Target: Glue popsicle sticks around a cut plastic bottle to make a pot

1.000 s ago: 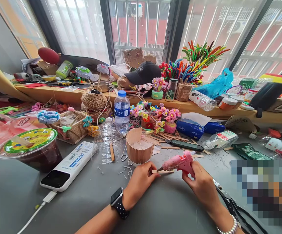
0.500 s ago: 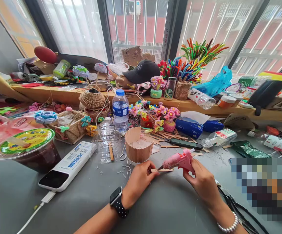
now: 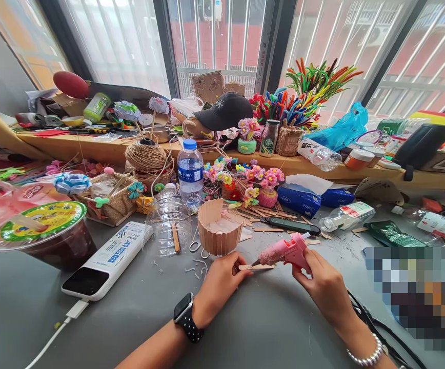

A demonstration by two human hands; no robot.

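My left hand (image 3: 219,283) pinches one end of a flat wooden craft stick (image 3: 259,266) and holds it level above the grey table (image 3: 138,318). My right hand (image 3: 324,288) is wrapped round the handle of a pink glue gun (image 3: 284,252). Its nozzle points left and down, with the tip touching the stick near its middle. Just behind the hands stands a small round cup made of upright wooden sticks (image 3: 218,230). A black watch sits on my left wrist and a bead bracelet on my right.
A white power bank (image 3: 109,260) with a cable, a lidded bowl (image 3: 43,233), cut clear bottles (image 3: 170,219), a water bottle (image 3: 190,171) and a twine ball (image 3: 147,158) lie left. Loose sticks, a black knife (image 3: 291,226), paper flowers and tissue packs lie behind. Black cords run at right.
The glue gun's nozzle has shifted slightly rightward along the stick. Both hands stay in nearly the same place.
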